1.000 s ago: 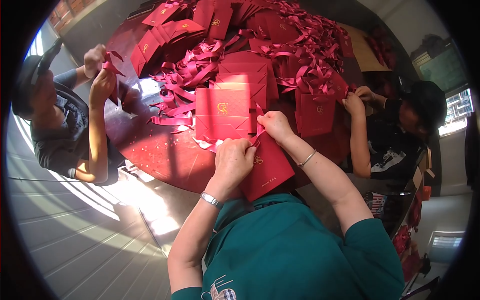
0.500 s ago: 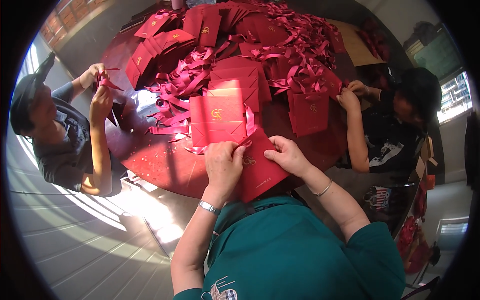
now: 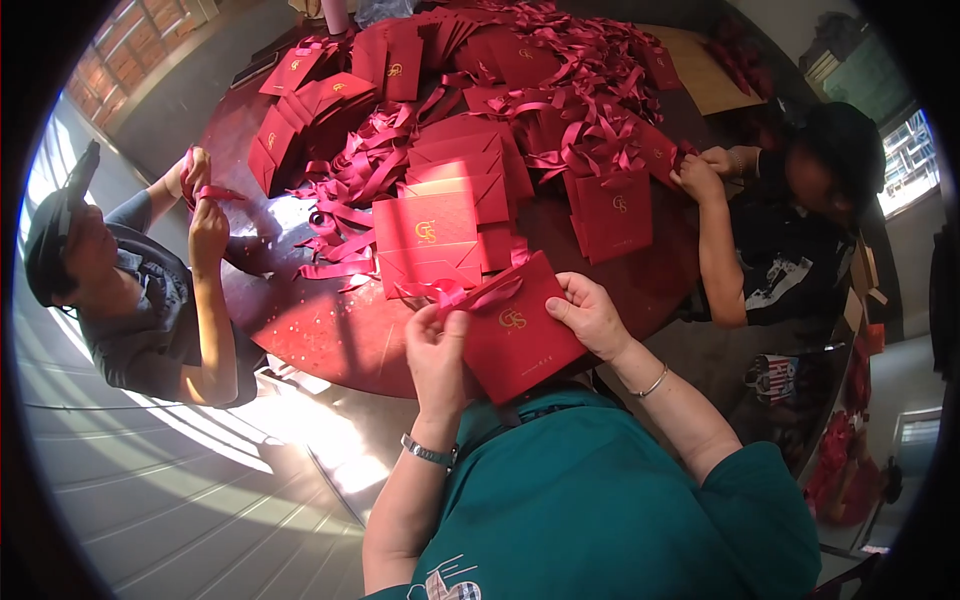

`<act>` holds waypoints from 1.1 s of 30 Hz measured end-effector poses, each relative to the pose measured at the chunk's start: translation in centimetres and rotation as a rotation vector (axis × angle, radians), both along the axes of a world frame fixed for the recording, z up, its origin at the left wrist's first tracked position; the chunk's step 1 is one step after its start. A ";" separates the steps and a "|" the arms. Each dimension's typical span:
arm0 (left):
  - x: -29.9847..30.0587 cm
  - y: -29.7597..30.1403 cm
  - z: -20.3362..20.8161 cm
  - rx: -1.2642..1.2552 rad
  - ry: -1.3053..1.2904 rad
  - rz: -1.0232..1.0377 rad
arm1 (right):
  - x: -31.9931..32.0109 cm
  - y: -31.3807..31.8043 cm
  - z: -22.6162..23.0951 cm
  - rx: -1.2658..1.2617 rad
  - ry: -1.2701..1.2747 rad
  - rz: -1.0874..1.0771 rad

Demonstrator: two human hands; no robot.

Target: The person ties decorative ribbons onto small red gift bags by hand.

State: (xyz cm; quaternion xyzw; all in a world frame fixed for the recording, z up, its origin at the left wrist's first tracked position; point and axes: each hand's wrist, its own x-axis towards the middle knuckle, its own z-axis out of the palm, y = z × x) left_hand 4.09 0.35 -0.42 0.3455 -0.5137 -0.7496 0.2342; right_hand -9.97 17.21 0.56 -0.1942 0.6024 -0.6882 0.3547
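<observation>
Left fingers [image 3: 455, 326]: curled close together at the left edge of the held bag, right beside its ribbon; whether they pinch paper, ribbon or both, I cannot tell.
Right fingers [image 3: 562, 312]: grasping the right edge of the bag, thumb on the front face, the others behind it.
Held bag [image 3: 530, 350]: red, flat, with a gold emblem, tilted, between the two hands at the near side of the desk [image 3: 325, 325].
Ribbon [image 3: 450, 294]: dark pink, looped at the bag's far left corner, just beside the left thumb.
Wrists: a metal-banded watch [image 3: 428, 452] on the left, a thin bangle [image 3: 653, 380] on the right.
Bag row [image 3: 425, 230]: red bags overlapping one another, just beyond the held one, the nearest in partial sunlight.
Right bags [image 3: 618, 212]: a few more red ones, near the co-worker on the right.
Ribbon heap [image 3: 365, 170]: tangled loops left of the row; another tangle [image 3: 605, 95] spreads across the far right.
Far left bags [image 3: 300, 125]: fanned out, overlapping.
Left co-worker's hands [image 3: 205, 205]: raised, holding a red ribbon [image 3: 218, 193].
Right co-worker's hands [image 3: 705, 172]: together at the desk's right side, by a red bag and its ribbon.
Far edge: a pink cylinder [image 3: 335, 15], partly cut off.
</observation>
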 end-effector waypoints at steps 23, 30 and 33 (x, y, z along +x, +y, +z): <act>-2.5 0.4 -1.3 -0.107 -0.022 -0.291 | -14.2 7.6 8.5 -0.247 0.426 -0.419; -1.2 1.4 -4.6 -0.427 -0.197 -0.432 | -17.8 10.9 -6.8 0.418 0.468 -0.542; 0.1 0.2 -4.5 -0.451 -0.182 -0.274 | -17.4 9.2 -7.4 0.282 0.454 -0.595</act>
